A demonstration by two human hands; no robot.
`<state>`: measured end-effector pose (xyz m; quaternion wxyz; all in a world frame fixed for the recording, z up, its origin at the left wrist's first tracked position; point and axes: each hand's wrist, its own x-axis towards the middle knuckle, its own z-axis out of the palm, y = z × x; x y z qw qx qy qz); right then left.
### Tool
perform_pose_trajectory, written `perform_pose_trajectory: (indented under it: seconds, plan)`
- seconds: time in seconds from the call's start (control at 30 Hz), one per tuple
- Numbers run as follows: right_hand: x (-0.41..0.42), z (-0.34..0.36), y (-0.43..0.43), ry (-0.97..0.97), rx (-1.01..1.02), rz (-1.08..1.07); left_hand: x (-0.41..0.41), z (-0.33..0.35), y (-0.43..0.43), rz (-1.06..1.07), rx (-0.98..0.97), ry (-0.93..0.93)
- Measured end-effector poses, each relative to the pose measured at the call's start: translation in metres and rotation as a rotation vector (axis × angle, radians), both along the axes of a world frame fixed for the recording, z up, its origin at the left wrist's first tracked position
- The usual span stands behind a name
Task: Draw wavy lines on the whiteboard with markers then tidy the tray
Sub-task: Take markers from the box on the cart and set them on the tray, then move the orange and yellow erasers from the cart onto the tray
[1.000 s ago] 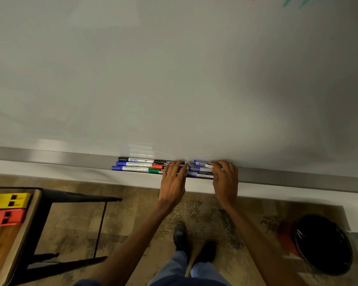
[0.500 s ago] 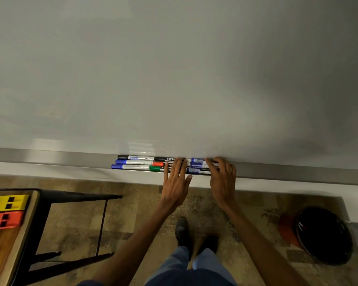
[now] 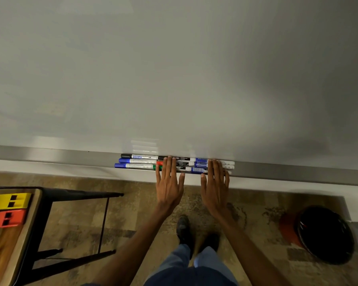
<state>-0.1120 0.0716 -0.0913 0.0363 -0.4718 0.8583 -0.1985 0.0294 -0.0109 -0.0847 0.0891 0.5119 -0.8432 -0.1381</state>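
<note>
Now, far left of our hands, a yellow block [image 3: 8,200] and an orange block [image 3: 5,218] sit on a wooden table [image 3: 2,250]. Our left hand [image 3: 168,183] lies flat, fingers spread, on the markers [image 3: 145,161] lined up in the tray [image 3: 50,156] below the whiteboard [image 3: 174,69]. Just right, our right hand [image 3: 215,185] presses likewise, gripping nothing. A black bin [image 3: 327,234] stands well right.

The scene is being lit dimly and unevenly. The whiteboard [image 3: 174,69] is being rendered grey, with a broad shadow being cast across its right side. A pale patch of glare is being reflected just above the markers [image 3: 145,161], and another on the tray [image 3: 50,155] at left. Straight edges are being bent by wide-angle distortion. Label print is being blurred; the floor [image 3: 132,213] is being shown soft.
</note>
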Motion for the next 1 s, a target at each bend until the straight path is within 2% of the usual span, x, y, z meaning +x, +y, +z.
perform_pose_trajectory:
  seconds: [0.43, 0.57, 0.73, 1.0]
  plan:
    - [0.008, -0.006, -0.001, 0.024, 0.051, -0.041, -0.001, -0.001, 0.004, -0.018, 0.061, -0.09]
    - [0.007, -0.001, -0.002, 0.019, 0.036, -0.029, 0.001, 0.003, 0.003, -0.023, 0.051, -0.025]
    - [0.01, 0.017, -0.004, -0.018, -0.075, -0.003, 0.001, 0.018, 0.006, -0.01, 0.03, 0.069]
    - [0.022, 0.065, -0.014, -0.022, -0.202, 0.108, 0.004, 0.053, 0.018, 0.09, -0.005, 0.167]
